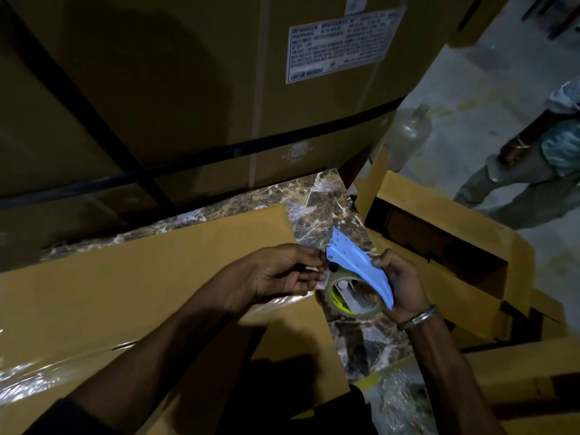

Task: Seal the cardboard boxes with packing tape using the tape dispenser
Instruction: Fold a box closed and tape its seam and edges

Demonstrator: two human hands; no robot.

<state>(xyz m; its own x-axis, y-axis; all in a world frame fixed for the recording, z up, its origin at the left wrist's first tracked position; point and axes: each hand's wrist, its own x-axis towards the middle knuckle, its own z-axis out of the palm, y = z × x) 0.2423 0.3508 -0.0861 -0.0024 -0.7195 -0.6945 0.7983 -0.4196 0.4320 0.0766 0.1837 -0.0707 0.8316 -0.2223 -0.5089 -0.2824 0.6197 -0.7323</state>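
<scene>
My right hand (400, 287) grips a light blue tape dispenser (357, 265) that carries a roll of clear packing tape (340, 301). My left hand (282, 273) pinches the loose end of the tape at the dispenser's front, fingertips touching it. Both hands hover over a flat cardboard box (125, 277) lying on a marble-patterned table (326, 202). A shiny strip of clear tape runs across the box at the lower left. An open cardboard box (439, 246) with raised flaps stands to the right.
A very large strapped carton with a white label (339, 42) fills the space behind the table. A clear plastic bottle (408, 133) stands at the carton's right. Another person's legs and hand (527, 164) are at the far right on the concrete floor.
</scene>
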